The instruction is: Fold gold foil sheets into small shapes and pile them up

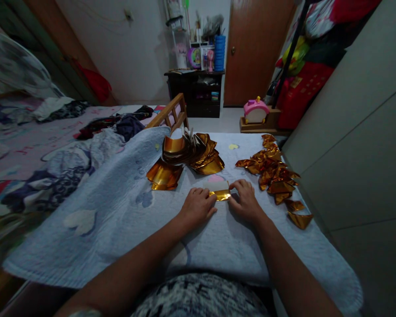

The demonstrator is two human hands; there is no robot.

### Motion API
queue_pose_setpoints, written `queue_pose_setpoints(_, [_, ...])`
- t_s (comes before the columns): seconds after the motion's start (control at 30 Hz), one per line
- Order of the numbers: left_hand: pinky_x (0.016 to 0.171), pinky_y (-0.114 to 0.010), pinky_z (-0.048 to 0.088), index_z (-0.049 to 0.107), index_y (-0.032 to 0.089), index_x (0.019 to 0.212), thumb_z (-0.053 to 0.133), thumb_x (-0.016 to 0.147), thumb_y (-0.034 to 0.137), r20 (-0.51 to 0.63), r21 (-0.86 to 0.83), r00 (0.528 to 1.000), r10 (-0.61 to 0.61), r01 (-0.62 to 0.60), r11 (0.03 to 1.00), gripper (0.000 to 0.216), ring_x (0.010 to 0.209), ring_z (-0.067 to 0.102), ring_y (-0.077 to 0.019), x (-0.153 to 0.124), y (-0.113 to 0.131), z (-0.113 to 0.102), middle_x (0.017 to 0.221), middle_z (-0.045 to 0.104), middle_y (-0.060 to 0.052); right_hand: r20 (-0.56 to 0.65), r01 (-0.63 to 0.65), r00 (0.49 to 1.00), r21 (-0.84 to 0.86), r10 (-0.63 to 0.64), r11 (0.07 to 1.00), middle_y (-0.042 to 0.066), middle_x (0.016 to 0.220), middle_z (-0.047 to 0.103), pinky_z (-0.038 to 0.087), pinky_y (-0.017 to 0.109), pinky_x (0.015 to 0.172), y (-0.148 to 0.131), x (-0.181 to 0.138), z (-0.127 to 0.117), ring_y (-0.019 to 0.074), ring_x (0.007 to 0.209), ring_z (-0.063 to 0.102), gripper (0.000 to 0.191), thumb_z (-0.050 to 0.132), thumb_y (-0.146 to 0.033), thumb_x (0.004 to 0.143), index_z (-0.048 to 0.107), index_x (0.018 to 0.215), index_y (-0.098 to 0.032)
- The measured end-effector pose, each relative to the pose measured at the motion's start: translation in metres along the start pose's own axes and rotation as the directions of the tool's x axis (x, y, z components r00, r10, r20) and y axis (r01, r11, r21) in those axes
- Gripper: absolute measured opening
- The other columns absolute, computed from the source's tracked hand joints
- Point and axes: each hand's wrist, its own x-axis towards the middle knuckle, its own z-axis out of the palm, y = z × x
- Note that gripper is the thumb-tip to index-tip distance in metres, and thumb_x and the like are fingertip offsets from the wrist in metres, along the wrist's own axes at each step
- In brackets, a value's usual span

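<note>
A small strip of folded gold foil paper lies on the blue cloth between my hands. My left hand presses on its left end, fingers closed together. At its right end, my right hand pinches the edge between thumb and fingers. Beyond my left hand are loose gold foil sheets and a fanned, curled stack of foil sheets. To the right of my right hand lies a heap of folded gold foil pieces, with a boat-shaped one nearest me.
The blue patterned cloth covers the work surface. On the left is a bed with clothes, behind a wooden rail. A pale cabinet wall stands close on the right. A dark shelf and a pink toy are farther back.
</note>
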Motion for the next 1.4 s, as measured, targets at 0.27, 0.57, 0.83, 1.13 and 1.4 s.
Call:
queue_pose_setpoints(0.27, [0.088, -0.039, 0.047, 0.066, 0.020, 0.110, 0.066, 0.091, 0.035, -0.126, -0.128, 0.991, -0.051, 0.035, 0.991, 0.024, 0.102, 0.056, -0.0260, 0.013, -0.001, 0.018, 0.110, 0.065, -0.008, 0.025, 0.115, 0.993, 0.038, -0.116, 0.993, 0.009, 0.117, 0.066, 0.036, 0.040, 0.090, -0.001, 0.001, 0.008, 0.0273, 0.111, 0.053, 0.022, 0.059, -0.011, 0.081, 0.065, 0.100, -0.021])
queue_pose_setpoints(0.57, [0.083, -0.036, 0.051, 0.069, 0.017, 0.102, 0.056, 0.096, 0.020, -0.192, -0.116, 0.981, -0.005, -0.017, 0.993, 0.014, 0.095, 0.061, -0.0230, 0.017, -0.003, 0.024, 0.099, 0.070, -0.008, -0.013, 0.160, 0.987, 0.066, -0.159, 0.985, 0.009, 0.103, 0.070, 0.039, 0.039, 0.089, 0.001, 0.005, 0.012, 0.0256, 0.101, 0.057, 0.012, 0.059, -0.016, 0.086, 0.065, 0.096, -0.020])
queue_pose_setpoints(0.83, [0.079, -0.034, 0.050, 0.068, 0.018, 0.100, 0.059, 0.095, 0.018, -0.300, -0.145, 0.954, 0.015, -0.062, 0.987, 0.011, 0.088, 0.062, -0.0213, 0.017, -0.010, 0.028, 0.093, 0.071, -0.006, -0.097, 0.156, 0.984, 0.055, -0.150, 0.986, 0.009, 0.104, 0.066, 0.039, 0.038, 0.087, 0.002, 0.006, 0.015, 0.0259, 0.100, 0.053, 0.024, 0.054, -0.005, 0.077, 0.063, 0.092, -0.020])
queue_pose_setpoints(1.13, [0.089, -0.038, 0.044, 0.069, 0.022, 0.092, 0.058, 0.095, 0.019, -0.404, -0.154, 0.912, -0.071, 0.008, 0.988, 0.011, 0.099, 0.058, -0.0233, 0.018, -0.012, 0.024, 0.101, 0.071, -0.006, -0.124, 0.205, 0.971, -0.019, -0.206, 0.979, 0.007, 0.090, 0.058, 0.036, 0.037, 0.083, -0.017, 0.005, 0.006, 0.0247, 0.092, 0.047, 0.017, 0.058, -0.006, 0.075, 0.054, 0.078, -0.022])
queue_pose_setpoints(1.4, [0.086, -0.037, 0.043, 0.066, 0.022, 0.088, 0.055, 0.097, 0.022, -0.354, -0.108, 0.921, -0.163, 0.133, 0.985, 0.015, 0.094, 0.052, -0.0244, 0.018, -0.013, 0.026, 0.099, 0.068, -0.006, -0.008, 0.296, 0.955, -0.038, -0.296, 0.954, 0.007, 0.095, 0.060, 0.035, 0.037, 0.085, -0.031, 0.002, 0.010, 0.0243, 0.094, 0.046, 0.009, 0.058, -0.013, 0.086, 0.060, 0.084, -0.021])
